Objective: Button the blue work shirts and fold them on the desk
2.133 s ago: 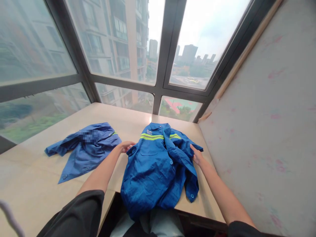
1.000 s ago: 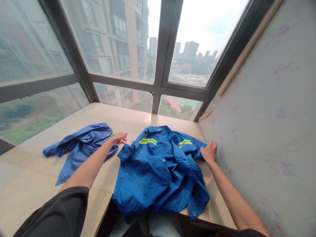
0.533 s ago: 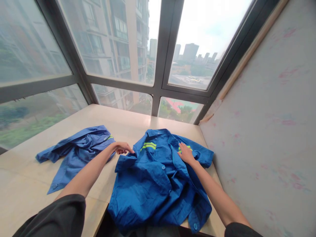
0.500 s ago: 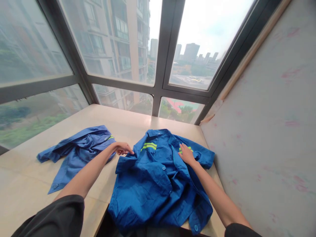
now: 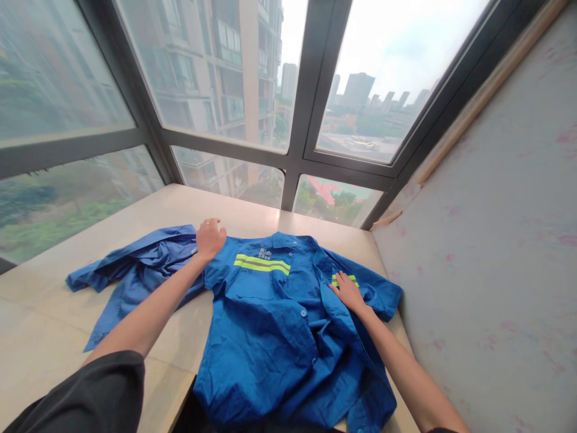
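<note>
A bright blue work shirt (image 5: pixel 270 337) with yellow-green reflective stripes lies front up on the beige table (image 5: pixel 54 337), its hem hanging over the near edge. My left hand (image 5: pixel 210 238) rests on the shirt's left shoulder, fingers curled over the cloth edge. My right hand (image 5: pixel 347 291) lies flat on the shirt's right chest, fingers stretched out beside a reflective stripe. A second, paler blue shirt (image 5: pixel 135 276) lies crumpled to the left, just under my left hand's wrist side.
Large windows with dark frames (image 5: pixel 297 162) run along the table's far edge. A pale wall (image 5: pixel 487 252) with faint pink marks closes off the right side, close to the shirt's right sleeve.
My left hand has slid up and left, pulling the shirt's left shoulder out flat, so the left stripe now lies wide. The right hand has stayed pressed on the right chest.
</note>
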Demonstrator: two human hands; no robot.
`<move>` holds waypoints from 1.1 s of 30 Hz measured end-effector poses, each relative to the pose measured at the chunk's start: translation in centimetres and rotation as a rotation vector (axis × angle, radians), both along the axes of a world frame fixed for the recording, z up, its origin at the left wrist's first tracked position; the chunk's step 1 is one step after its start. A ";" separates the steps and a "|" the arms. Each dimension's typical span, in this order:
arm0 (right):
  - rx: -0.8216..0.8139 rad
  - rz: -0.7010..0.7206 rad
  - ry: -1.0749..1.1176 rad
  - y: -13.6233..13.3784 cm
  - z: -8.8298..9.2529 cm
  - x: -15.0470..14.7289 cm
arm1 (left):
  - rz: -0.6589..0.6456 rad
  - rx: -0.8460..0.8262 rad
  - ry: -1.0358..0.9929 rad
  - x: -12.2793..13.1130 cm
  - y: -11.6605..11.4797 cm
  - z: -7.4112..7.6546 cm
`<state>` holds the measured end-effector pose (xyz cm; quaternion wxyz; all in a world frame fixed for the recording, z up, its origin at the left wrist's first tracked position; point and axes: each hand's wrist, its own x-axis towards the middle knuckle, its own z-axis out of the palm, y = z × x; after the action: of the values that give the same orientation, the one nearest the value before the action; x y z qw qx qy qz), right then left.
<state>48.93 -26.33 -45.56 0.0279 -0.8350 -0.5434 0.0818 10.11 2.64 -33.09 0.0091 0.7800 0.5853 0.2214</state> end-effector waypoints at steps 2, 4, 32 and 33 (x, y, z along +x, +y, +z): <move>-0.014 -0.017 0.020 0.6 0.6 -0.3 | -0.278 -0.060 0.121 2.3 -2.1 -1.4; -0.012 -0.022 0.023 1.4 1.3 -0.8 | -0.435 -0.125 0.178 4.7 -4.8 -3.7; 0.359 -0.197 1.249 12.0 5.9 -6.6 | -0.571 -0.245 0.262 9.9 -7.5 -12.0; 0.369 -0.207 1.232 11.1 5.5 -6.4 | -0.520 -0.226 0.229 9.9 -8.1 -11.7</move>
<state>42.51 -15.23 -40.09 0.4852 -0.6645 -0.3500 0.4478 20.05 -5.41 -44.79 0.0863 0.9176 0.3841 0.0555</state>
